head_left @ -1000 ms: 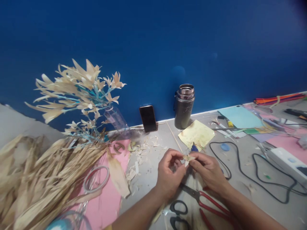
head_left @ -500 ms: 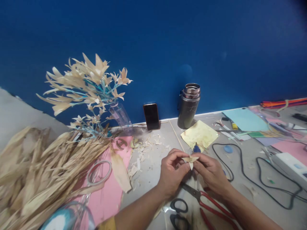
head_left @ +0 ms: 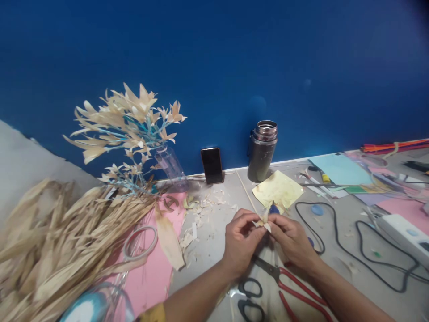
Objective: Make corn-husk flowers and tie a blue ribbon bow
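Observation:
Between my two hands is a small pale flower made of dried husk [head_left: 263, 223], its pointed petals spread. My left hand [head_left: 241, 241] pinches it from the left with thumb and fingers. From the right, the fingertips of my right hand [head_left: 292, 239] close on it too. Just behind the flower, the blue tip of a glue gun [head_left: 274, 208] shows, its body largely hidden by my hands. Below my hands lie red-handled pliers or cutters [head_left: 298, 290] and black-handled scissors [head_left: 250, 297], whose blades are mostly covered.
Dried husks [head_left: 63, 241] heap at the left beside pink paper [head_left: 152, 277] and a tape roll [head_left: 140, 243]. Husk flowers stand in a clear bottle [head_left: 171, 167]. A phone [head_left: 212, 165] and steel flask [head_left: 263, 152] are by the wall. A black cord [head_left: 338, 237] winds rightward near yellow paper [head_left: 278, 188].
The flower has turned in my fingers, so its petals point differently and one now stands upward. My hands stay in nearly the same place; the view has shifted slightly.

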The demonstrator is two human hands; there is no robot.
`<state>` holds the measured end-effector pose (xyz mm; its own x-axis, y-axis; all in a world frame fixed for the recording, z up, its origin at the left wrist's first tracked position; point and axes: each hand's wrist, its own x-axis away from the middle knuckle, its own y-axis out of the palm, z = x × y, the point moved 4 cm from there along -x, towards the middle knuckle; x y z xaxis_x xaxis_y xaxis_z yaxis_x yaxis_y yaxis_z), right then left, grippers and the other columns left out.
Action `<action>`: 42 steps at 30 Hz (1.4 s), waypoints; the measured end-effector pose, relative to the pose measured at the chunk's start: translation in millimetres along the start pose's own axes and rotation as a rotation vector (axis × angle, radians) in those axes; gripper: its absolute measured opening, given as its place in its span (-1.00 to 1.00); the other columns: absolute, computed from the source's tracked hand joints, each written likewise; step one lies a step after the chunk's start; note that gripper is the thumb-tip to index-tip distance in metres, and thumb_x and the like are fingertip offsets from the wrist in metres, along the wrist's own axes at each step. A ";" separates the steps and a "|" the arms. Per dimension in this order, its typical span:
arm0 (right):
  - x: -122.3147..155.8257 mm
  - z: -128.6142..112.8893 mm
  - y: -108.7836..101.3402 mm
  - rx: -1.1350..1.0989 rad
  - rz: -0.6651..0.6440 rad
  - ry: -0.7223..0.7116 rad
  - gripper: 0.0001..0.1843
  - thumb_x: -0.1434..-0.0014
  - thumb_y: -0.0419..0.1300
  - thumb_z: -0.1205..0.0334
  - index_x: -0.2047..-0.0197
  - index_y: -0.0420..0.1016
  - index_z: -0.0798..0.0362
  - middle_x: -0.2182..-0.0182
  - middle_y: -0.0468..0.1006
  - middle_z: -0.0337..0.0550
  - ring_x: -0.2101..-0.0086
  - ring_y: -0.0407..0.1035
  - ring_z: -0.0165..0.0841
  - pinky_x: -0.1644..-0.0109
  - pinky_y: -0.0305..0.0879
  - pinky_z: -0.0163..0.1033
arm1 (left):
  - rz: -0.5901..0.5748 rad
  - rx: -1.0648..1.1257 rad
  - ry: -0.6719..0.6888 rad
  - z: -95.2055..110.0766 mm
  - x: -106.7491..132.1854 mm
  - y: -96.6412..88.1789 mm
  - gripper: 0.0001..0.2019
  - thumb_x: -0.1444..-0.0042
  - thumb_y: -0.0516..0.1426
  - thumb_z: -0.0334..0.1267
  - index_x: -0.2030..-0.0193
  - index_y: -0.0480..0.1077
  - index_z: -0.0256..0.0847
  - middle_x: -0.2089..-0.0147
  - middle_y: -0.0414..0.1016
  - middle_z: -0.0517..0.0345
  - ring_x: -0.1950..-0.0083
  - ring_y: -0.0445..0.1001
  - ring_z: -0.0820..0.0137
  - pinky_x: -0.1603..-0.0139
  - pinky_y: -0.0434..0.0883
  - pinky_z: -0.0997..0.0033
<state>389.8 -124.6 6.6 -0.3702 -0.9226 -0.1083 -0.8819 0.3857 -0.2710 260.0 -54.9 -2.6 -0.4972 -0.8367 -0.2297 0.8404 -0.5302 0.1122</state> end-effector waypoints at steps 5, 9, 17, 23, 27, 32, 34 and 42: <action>2.5 -3.6 2.9 0.003 0.025 -0.021 -0.65 -0.23 0.14 0.00 0.52 0.36 -0.02 0.63 0.32 -0.31 0.54 0.23 -0.36 0.43 0.19 -0.27 | 0.056 0.019 -0.001 2.8 -1.3 -0.8 -0.87 0.01 0.32 -0.40 0.27 0.60 -0.21 0.26 0.46 0.11 0.26 0.43 0.40 0.28 0.36 0.45; 2.4 -1.7 4.0 -0.076 -0.035 -0.002 -0.67 -0.23 0.16 -0.03 0.46 0.40 0.00 0.60 0.34 -0.31 0.53 0.23 -0.37 0.42 0.18 -0.28 | 0.022 0.121 -0.115 0.3 -1.5 0.9 -0.83 0.04 0.35 -0.36 0.25 0.59 -0.23 0.30 0.42 0.17 0.41 0.33 0.51 0.40 0.32 0.49; -2.0 3.4 5.8 -0.145 -0.068 0.039 -0.50 -0.16 0.23 -0.21 0.56 0.31 0.00 0.64 0.29 -0.34 0.55 0.17 -0.42 0.43 0.12 -0.29 | 0.014 0.261 -0.198 -1.9 0.3 7.2 -0.75 0.11 0.43 -0.20 0.34 0.56 -0.28 0.30 0.38 0.21 0.48 0.35 0.57 0.47 0.33 0.54; -4.0 10.6 8.1 -0.172 -0.094 0.050 -0.51 -0.17 0.22 -0.21 0.50 0.42 0.05 0.66 0.32 -0.33 0.60 0.13 -0.45 0.48 0.05 -0.30 | 0.068 0.217 -0.165 -1.0 0.4 8.9 -0.81 0.10 0.39 -0.25 0.50 0.52 -0.30 0.35 0.32 0.23 0.50 0.32 0.58 0.52 0.27 0.55; -4.2 12.9 6.8 -0.161 -0.077 0.034 -0.58 -0.15 0.24 -0.11 0.54 0.39 0.04 0.68 0.28 -0.35 0.59 0.11 -0.46 0.47 0.03 -0.31 | 0.062 0.157 -0.127 -1.0 1.9 8.3 -0.88 0.05 0.32 -0.31 0.51 0.55 -0.29 0.34 0.31 0.19 0.44 0.29 0.56 0.52 0.22 0.58; -2.8 9.9 7.2 -0.155 -0.092 0.023 -0.62 -0.13 0.22 -0.07 0.54 0.34 0.02 0.68 0.25 -0.37 0.61 0.09 -0.47 0.48 0.01 -0.31 | 0.047 0.145 -0.113 -5.8 3.0 7.7 -0.91 0.05 0.32 -0.30 0.47 0.58 -0.29 0.30 0.32 0.17 0.43 0.26 0.56 0.54 0.17 0.58; -2.9 8.7 7.7 -0.144 -0.101 0.018 -0.61 -0.14 0.20 -0.08 0.53 0.34 0.02 0.69 0.25 -0.37 0.61 0.09 -0.47 0.48 0.01 -0.31 | 0.065 0.156 -0.105 -8.3 2.6 7.5 -0.89 0.06 0.34 -0.28 0.45 0.59 -0.28 0.29 0.33 0.16 0.42 0.27 0.55 0.52 0.19 0.57; -5.0 7.4 3.9 -0.039 -0.081 -0.029 -0.77 -0.09 0.15 0.11 0.49 0.47 0.05 0.66 0.27 -0.37 0.59 0.13 -0.45 0.47 0.03 -0.31 | 0.068 0.009 0.027 -2.1 -3.0 3.6 -0.89 -0.03 0.25 -0.33 0.48 0.56 -0.24 0.29 0.37 0.15 0.33 0.37 0.45 0.37 0.31 0.49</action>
<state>390.4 -118.5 -1.0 -0.2888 -0.9504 -0.1157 -0.9195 0.3090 -0.2428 264.9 -54.1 -3.6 -0.4329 -0.8669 -0.2471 0.8700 -0.4736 0.1372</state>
